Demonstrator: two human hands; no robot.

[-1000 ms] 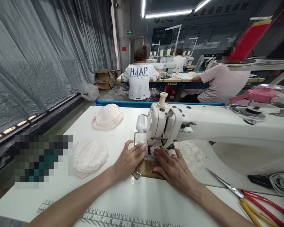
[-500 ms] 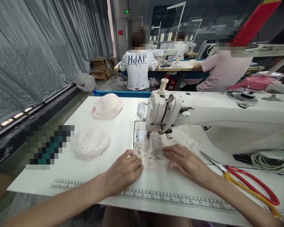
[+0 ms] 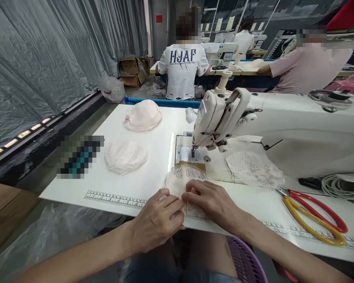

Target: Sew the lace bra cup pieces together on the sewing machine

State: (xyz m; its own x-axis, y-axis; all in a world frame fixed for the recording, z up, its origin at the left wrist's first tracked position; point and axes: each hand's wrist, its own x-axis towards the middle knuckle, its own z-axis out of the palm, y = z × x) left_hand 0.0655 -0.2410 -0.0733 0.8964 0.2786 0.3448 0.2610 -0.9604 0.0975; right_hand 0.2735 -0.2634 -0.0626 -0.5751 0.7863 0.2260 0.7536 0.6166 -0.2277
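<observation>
A white lace piece (image 3: 181, 177) lies at the front of the sewing table, partly covered by both hands. My left hand (image 3: 162, 220) is closed on its near left edge, fingers curled under. My right hand (image 3: 208, 198) pinches the same lace from the right, its fingertips almost meeting the left ones. Beyond the lace stands the sewing machine (image 3: 215, 114), its needle and presser foot (image 3: 193, 151) apart from the fabric. Another lace piece (image 3: 255, 169) rests on the machine bed to the right.
On the left of the table (image 3: 162, 157) sit a pale cup-shaped fabric stack (image 3: 143, 116) and a lace stack (image 3: 126, 157). Red-and-yellow-handled scissors (image 3: 315, 216) lie at right, near a coiled cord (image 3: 343, 188). A purple basket (image 3: 247, 261) stands below. Co-workers sit ahead.
Both hands have drawn the lace back from beneath the needle to the table's front edge. They have come closer together, and the right hand now pinches. The camera view has shifted.
</observation>
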